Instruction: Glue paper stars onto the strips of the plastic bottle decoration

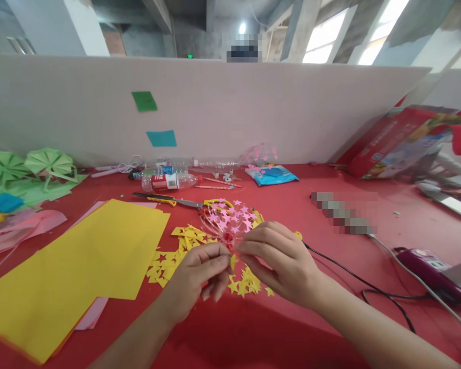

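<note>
Yellow star [233, 262] is at L hand's [205, 269] fingertips, thumb + index pinched narrow on it. R hand [280, 256] fingers curled, tips right by the star; can't tell if they grip anything. Star pile [249, 283] on red table [215, 338] just below/betw. hands. Clear plastic flower [230, 215] w/ pink stars + red centre just beyond fingertips. Punched yellow scraps [163, 264] L of it, yellow sheets [100, 251] further L. Scissors [190, 203] behind scraps.
</note>
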The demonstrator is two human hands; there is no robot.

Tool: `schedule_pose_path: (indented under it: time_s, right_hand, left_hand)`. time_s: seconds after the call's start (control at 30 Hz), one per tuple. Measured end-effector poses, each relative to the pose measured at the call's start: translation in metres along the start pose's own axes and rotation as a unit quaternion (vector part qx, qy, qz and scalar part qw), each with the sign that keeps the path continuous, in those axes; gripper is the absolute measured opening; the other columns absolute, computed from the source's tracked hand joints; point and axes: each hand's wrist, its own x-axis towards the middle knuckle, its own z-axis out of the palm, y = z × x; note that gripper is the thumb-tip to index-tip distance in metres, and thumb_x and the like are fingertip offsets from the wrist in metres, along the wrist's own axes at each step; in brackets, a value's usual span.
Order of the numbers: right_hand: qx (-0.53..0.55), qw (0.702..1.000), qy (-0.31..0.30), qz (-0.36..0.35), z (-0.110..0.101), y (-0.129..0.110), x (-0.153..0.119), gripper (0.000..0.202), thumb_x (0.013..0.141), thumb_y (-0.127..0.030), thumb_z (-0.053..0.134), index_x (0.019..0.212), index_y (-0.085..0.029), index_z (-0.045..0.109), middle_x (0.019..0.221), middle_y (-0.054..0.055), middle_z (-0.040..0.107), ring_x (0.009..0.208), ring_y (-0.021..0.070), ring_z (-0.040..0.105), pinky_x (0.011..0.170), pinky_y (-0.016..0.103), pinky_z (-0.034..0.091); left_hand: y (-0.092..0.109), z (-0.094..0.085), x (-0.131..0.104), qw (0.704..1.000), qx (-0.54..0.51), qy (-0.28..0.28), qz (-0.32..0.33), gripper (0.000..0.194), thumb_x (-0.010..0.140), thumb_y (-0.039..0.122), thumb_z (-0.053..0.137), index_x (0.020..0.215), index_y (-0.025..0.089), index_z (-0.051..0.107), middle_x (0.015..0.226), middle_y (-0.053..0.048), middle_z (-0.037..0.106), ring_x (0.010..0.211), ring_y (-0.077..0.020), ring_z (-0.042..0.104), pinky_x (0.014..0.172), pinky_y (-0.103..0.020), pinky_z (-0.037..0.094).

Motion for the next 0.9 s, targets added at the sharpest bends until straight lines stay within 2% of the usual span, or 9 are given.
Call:
schedule_pose_path:
  time_s: [0.17,0.37,0.47,0.53,0.6,0.67,0.7,0.8,0.9]
  right_hand:
    - [0.103,0.993,-0.041,0.032,0.0,0.002,0.012,0.009,0.09,-0.013,0.053,0.09,-0.017,0.061,0.088,0.005,0.063,0.08,0.0133,0.057,0.074,0.029,0.049]
    - [0.186,0.978,-0.067,0.072,-0.001,0.0,0.016,0.008,0.089,-0.015,0.055,0.085,-0.019,0.061,0.088,0.004,0.061,0.085,0.0136,0.058,0.075,0.029,0.051]
    - [0.209,0.971,-0.052,0.104,-0.003,0.002,0.018,0.01,0.089,-0.014,0.054,0.084,-0.019,0.06,0.087,0.004,0.061,0.082,0.014,0.058,0.073,0.029,0.051]
    - [0.197,0.97,-0.026,0.139,-0.004,0.005,0.019,0.012,0.088,-0.012,0.053,0.082,-0.019,0.06,0.083,0.003,0.06,0.079,0.014,0.057,0.07,0.028,0.05]
    - [0.163,0.972,0.001,0.171,-0.002,0.009,0.02,0.014,0.087,-0.011,0.052,0.079,-0.02,0.059,0.08,0.003,0.058,0.076,0.0146,0.056,0.068,0.029,0.049]
    - [0.119,0.974,0.024,0.19,0.002,0.012,0.02,0.015,0.087,-0.013,0.051,0.078,-0.02,0.06,0.078,0.003,0.057,0.076,0.0156,0.055,0.067,0.03,0.047]
    - [0.098,0.976,0.033,0.191,0.004,0.013,0.019,0.014,0.086,-0.013,0.052,0.078,-0.021,0.06,0.078,0.002,0.057,0.076,0.016,0.054,0.067,0.031,0.046]
    - [0.045,0.983,0.053,0.171,0.012,0.011,0.017,0.013,0.085,-0.012,0.052,0.079,-0.021,0.061,0.078,0.002,0.056,0.074,0.016,0.052,0.067,0.032,0.044]
    - [0.031,0.986,0.056,0.155,0.018,0.008,0.015,0.013,0.083,-0.01,0.053,0.081,-0.02,0.06,0.08,0.003,0.056,0.076,0.016,0.05,0.068,0.033,0.043]
  left_hand:
    - [0.0,-0.002,0.0,0.999,-0.033,-0.036,-0.018,0.023,0.083,0.034,0.053,0.066,0.019,0.051,0.04,0.007,0.043,0.033,-0.0037,0.028,0.036,-0.019,0.016]
    - [0.0,-0.002,-0.001,0.998,-0.042,-0.038,-0.033,0.02,0.08,0.034,0.053,0.068,0.018,0.054,0.043,0.006,0.042,0.033,-0.0046,0.029,0.035,-0.02,0.015]
    - [0.002,-0.002,-0.004,0.996,0.075,0.025,0.037,0.022,0.086,0.035,0.048,0.071,0.02,0.055,0.042,0.006,0.041,0.035,-0.0068,0.029,0.037,-0.021,0.021]
    - [0.003,-0.003,-0.005,0.948,0.236,0.128,0.169,0.02,0.088,0.03,0.049,0.072,0.02,0.057,0.05,0.004,0.047,0.044,-0.0093,0.04,0.043,-0.023,0.031]
    - [0.003,-0.005,-0.004,0.84,0.391,0.215,0.307,0.01,0.086,0.022,0.054,0.08,0.02,0.061,0.07,-0.001,0.058,0.064,-0.0133,0.053,0.059,-0.026,0.043]
    - [0.001,-0.008,0.001,0.749,0.483,0.257,0.375,0.011,0.083,0.017,0.058,0.093,0.021,0.063,0.09,-0.005,0.059,0.085,-0.0178,0.057,0.076,-0.033,0.047]
    - [-0.001,-0.009,0.004,0.723,0.508,0.27,0.383,0.015,0.083,0.016,0.059,0.096,0.021,0.063,0.096,-0.006,0.058,0.092,-0.0196,0.056,0.081,-0.036,0.046]
    - [-0.008,-0.012,0.014,0.697,0.544,0.289,0.368,0.013,0.083,0.017,0.06,0.095,0.021,0.062,0.105,-0.007,0.054,0.099,-0.0224,0.053,0.087,-0.041,0.044]
    - [-0.014,-0.012,0.02,0.707,0.543,0.294,0.346,0.011,0.084,0.018,0.059,0.095,0.021,0.062,0.108,-0.008,0.053,0.103,-0.0237,0.052,0.089,-0.043,0.043]
